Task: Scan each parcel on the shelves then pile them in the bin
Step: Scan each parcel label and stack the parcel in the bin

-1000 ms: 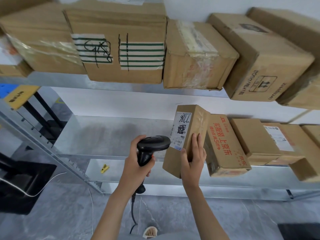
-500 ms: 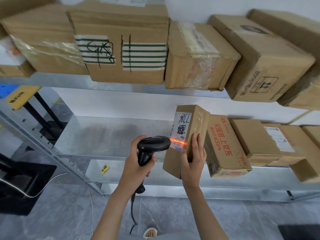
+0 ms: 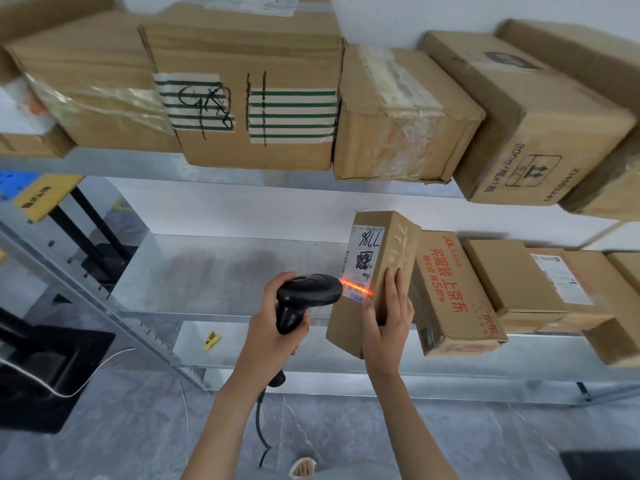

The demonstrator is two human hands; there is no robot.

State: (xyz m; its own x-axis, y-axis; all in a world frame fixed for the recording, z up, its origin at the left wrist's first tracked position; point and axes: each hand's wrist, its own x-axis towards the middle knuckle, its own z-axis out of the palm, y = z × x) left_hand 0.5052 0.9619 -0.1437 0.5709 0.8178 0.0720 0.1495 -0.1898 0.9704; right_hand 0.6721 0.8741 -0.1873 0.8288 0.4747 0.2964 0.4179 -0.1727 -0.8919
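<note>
Parcel gripped by right hand, touching red-printed box; left hand grips scanner.

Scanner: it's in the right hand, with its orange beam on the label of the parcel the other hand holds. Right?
Not quite: the head view shows the left hand gripping the scanner; the right hand holds the parcel. The beam does cross its label.

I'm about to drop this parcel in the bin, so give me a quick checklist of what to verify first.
1. Scanner gripped in left hand: ok.
2. Red scan line on the parcel's label: ok.
3. Scan registered: cannot tell.
4. Right hand grips the parcel: ok.
5. Parcel lifted clear of the red-printed box beside it: cannot tell.
6. Bin location and room in it: cannot tell, out of view.
</note>
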